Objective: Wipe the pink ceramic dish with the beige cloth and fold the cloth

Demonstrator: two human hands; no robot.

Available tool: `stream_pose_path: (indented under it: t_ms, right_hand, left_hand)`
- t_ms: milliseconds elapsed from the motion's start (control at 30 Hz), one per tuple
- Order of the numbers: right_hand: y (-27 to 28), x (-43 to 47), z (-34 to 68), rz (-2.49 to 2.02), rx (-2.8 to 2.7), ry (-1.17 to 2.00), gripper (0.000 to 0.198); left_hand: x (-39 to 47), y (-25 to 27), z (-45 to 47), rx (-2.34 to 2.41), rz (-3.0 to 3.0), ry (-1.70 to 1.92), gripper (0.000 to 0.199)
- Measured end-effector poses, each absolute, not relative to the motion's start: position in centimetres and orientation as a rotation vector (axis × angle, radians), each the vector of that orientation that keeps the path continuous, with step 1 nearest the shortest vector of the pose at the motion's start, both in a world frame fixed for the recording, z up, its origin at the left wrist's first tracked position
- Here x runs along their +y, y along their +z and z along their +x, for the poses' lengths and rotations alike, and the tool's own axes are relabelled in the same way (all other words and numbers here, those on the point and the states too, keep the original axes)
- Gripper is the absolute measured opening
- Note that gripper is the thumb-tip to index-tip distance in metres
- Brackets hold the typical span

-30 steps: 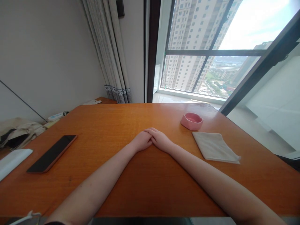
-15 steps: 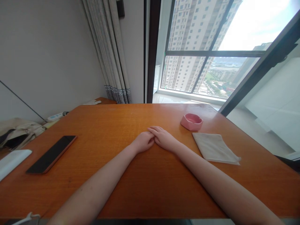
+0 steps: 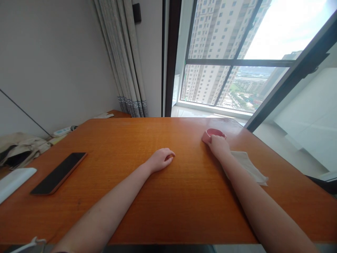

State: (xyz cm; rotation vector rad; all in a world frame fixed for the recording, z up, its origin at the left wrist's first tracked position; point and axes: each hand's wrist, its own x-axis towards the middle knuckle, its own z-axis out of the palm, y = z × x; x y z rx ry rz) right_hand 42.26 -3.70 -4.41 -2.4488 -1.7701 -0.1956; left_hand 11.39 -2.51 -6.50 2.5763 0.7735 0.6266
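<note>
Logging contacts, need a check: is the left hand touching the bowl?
No, the left hand lies on the table, with a visible gap between it and the bowl.

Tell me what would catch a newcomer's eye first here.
Probably the pink bowl toward the far right of the wooden table, with the right hand at its near side. The bright window beyond, facing a tall building, likely comes next. Then the dark phone at left, apart from the loosely curled left hand mid-table.
</note>
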Motion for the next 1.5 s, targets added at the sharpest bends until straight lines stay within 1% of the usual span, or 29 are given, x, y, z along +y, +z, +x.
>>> stream_pose_path:
  t_ms: [67,167,233,300,333,367,467,500,567,633,667,800,867,967,1100,1133,1233,1400,1500]
  right_hand:
    - [-4.4,-3.6,41.6,-2.322,-1.856,-0.228,0.027]
    - [-4.2,-3.6,39.2,-2.020,-2.043,-0.314,0.018]
    - [-4.1,-3.8,36.8,-1.777,-2.165,-0.366,0.014]
    - [-4.2,-4.1,34.4,-1.542,-2.273,-0.380,0.013]
    - [-4.4,-4.2,33.3,-1.437,-2.316,-0.377,0.014]
    - [-4.5,-4.4,32.4,-1.340,-2.352,-0.375,0.015]
    - [-4.8,-5.1,30.9,-1.098,-2.408,-0.374,0.017]
    - [-4.9,-5.3,30.8,-1.043,-2.392,-0.377,0.017]
    - [-5.0,-5.7,31.0,-0.998,-2.313,-0.377,0.022]
    - [-5.1,-5.9,31.5,-1.043,-2.219,-0.364,0.035]
    - [-5.3,-5.9,31.7,-1.088,-2.190,-0.350,0.037]
    - [-5.8,-5.2,32.1,-1.275,-2.224,-0.278,0.027]
    - [-5.7,-5.0,32.3,-1.394,-2.257,-0.264,0.025]
    - [-4.7,-5.1,33.4,-1.793,-2.201,-0.280,0.026]
    - [-2.8,-5.2,37.0,-2.469,-1.880,-0.240,0.032]
    - [-2.4,-5.2,38.0,-2.579,-1.786,-0.196,0.034]
    - [-1.6,-5.2,40.3,-2.790,-1.611,0.063,0.037]
    - [-0.5,-5.9,40.9,-2.869,-1.652,0.327,0.035]
    - [0.4,-6.5,40.4,-2.859,-1.746,0.640,0.029]
  left_hand:
    - [-2.6,-6.2,11.4,0.771,2.584,0.704,0.021]
    - [-2.7,-5.8,11.5,0.853,2.654,0.914,0.023]
    - [-2.8,-5.7,11.6,0.914,2.741,0.989,0.031]
    - [-2.8,-5.6,11.8,0.939,2.856,0.967,0.041]
    - [-2.9,-5.6,11.9,0.946,2.912,0.942,0.044]
    - [-2.9,-5.6,12.0,0.950,2.959,0.917,0.041]
    - [-3.0,-5.0,11.7,0.915,3.032,0.833,0.017]
    - [-3.0,-4.7,11.4,0.912,3.026,0.806,0.013]
    - [-3.0,-3.8,10.2,0.982,2.969,0.786,0.012]
    - [-2.7,-2.9,8.0,1.170,2.877,0.820,0.016]
    - [-2.4,-2.5,6.6,1.291,2.831,0.840,0.018]
    - [-0.4,-1.9,-0.1,1.783,2.676,0.814,0.025]
    - [0.6,-2.3,-3.2,1.978,2.587,0.768,0.030]
    - [1.6,-3.4,-6.4,2.175,2.478,0.702,0.037]
    - [2.0,-4.8,-8.0,2.290,2.372,0.638,0.040]
    - [2.1,-5.1,-8.2,2.304,2.356,0.613,0.040]
    - [2.3,-5.7,-8.5,2.319,2.342,0.563,0.041]
    - [2.5,-6.2,-8.9,2.312,2.328,0.568,0.039]
    - [2.2,-6.1,-8.8,2.297,2.291,0.541,0.035]
